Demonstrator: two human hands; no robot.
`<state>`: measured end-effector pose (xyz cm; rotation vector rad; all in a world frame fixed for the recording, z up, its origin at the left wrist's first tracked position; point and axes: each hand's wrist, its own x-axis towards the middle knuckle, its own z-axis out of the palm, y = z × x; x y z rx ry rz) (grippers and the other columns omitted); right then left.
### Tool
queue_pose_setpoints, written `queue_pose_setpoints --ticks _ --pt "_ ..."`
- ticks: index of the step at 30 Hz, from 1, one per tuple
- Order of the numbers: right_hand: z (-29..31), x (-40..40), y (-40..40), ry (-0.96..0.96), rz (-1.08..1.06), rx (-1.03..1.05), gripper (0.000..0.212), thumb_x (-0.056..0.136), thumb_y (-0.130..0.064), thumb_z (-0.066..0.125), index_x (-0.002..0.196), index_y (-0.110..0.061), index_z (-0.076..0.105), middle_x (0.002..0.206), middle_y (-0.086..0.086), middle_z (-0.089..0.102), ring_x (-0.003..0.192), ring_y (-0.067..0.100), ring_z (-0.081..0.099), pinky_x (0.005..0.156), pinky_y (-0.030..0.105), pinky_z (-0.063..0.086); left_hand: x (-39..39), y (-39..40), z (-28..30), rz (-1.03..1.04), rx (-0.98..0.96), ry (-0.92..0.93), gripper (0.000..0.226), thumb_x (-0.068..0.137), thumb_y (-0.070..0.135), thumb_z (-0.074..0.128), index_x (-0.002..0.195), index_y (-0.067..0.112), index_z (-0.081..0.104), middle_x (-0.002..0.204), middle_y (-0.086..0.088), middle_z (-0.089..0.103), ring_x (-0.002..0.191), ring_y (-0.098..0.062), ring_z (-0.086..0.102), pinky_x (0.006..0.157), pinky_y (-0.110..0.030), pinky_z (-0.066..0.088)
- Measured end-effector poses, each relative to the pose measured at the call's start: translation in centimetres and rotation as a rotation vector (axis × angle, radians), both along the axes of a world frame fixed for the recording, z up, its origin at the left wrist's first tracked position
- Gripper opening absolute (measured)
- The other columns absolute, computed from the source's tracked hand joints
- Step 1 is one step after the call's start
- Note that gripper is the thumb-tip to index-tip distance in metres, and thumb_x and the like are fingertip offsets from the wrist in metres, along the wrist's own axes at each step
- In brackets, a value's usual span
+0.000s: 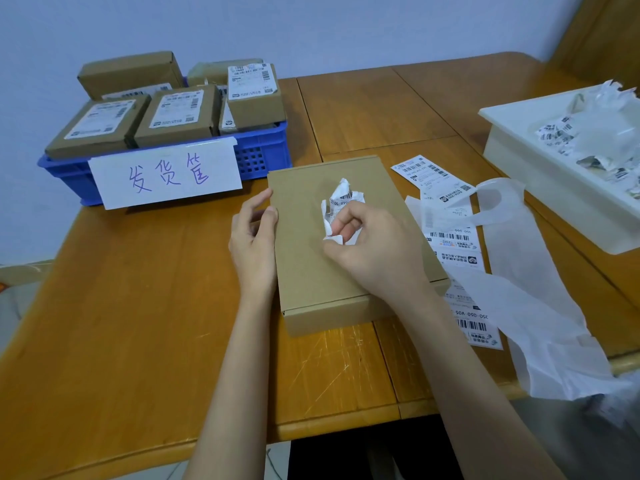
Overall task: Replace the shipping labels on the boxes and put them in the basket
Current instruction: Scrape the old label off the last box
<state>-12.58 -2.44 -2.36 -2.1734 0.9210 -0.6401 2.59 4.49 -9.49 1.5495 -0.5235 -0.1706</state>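
Note:
A flat brown cardboard box (pixel 304 244) lies in the middle of the wooden table, its top bare of any label. My left hand (pixel 254 237) grips the box's left edge, thumb on top. Above the box, my right hand (pixel 374 247) pinches a crumpled white label (pixel 341 202) with barcode print. A strip of fresh shipping labels (pixel 453 237) lies just right of the box. The blue basket (pixel 263 154) at the back left holds several labelled brown boxes (pixel 176 114) and carries a white paper sign (pixel 166 174).
A white plastic tray (pixel 540 181) at the right holds several crumpled old labels. White backing paper (pixel 530 292) trails from the label strip to the table's near right edge. A wall stands behind the table.

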Motion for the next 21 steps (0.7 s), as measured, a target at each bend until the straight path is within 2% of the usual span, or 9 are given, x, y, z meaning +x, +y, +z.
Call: queue_pose_setpoints --ticks 5,9,14,18,21 --pt "0.17 -0.02 0.09 -0.011 -0.016 -0.048 0.016 0.072 -0.026 0.072 0.065 -0.030 0.058 0.065 -0.011 0.059 0.063 0.001 0.053 0.055 0.021 0.032 -0.12 0.11 0.11 0.000 0.007 0.000 0.034 0.093 0.032 0.053 0.124 0.028 0.066 0.118 -0.009 0.063 0.105 -0.018 0.063 0.083 -0.025 0.050" --pt "-0.23 -0.04 -0.02 -0.037 -0.022 -0.057 0.017 0.075 -0.024 0.073 0.065 -0.030 0.061 0.060 -0.014 0.057 0.063 -0.001 0.053 0.054 0.018 0.031 -0.12 0.13 0.04 0.003 0.018 0.004 0.030 0.098 0.027 0.054 0.125 0.028 0.065 0.120 -0.009 0.062 0.107 -0.019 0.063 0.083 -0.025 0.050" --pt "-0.72 -0.16 -0.67 -0.099 0.001 0.055 0.018 0.076 -0.027 0.078 0.065 -0.029 0.065 0.048 -0.020 0.051 0.060 0.002 0.054 0.057 0.023 0.036 -0.10 0.08 0.16 0.010 0.013 0.001 0.030 0.097 0.030 0.054 0.125 0.030 0.066 0.119 -0.008 0.062 0.107 -0.017 0.063 0.084 -0.027 0.050" --pt "-0.35 -0.34 -0.45 -0.061 0.027 0.011 0.017 0.074 -0.038 0.079 0.069 -0.032 0.064 0.067 -0.015 0.060 0.059 -0.002 0.052 0.056 0.017 0.032 -0.17 0.00 0.31 0.016 0.012 0.003 0.028 0.100 0.023 0.054 0.125 0.027 0.066 0.120 -0.010 0.062 0.106 -0.019 0.062 0.075 -0.015 0.047" --pt "-0.27 -0.49 -0.29 -0.057 0.042 -0.009 0.023 0.068 -0.040 0.082 0.072 -0.032 0.062 0.075 -0.014 0.060 0.060 -0.003 0.052 0.056 0.016 0.032 -0.18 -0.01 0.33 0.015 0.013 0.002 0.028 0.100 0.022 0.054 0.125 0.027 0.066 0.120 -0.010 0.062 0.106 -0.019 0.062 0.076 -0.017 0.046"
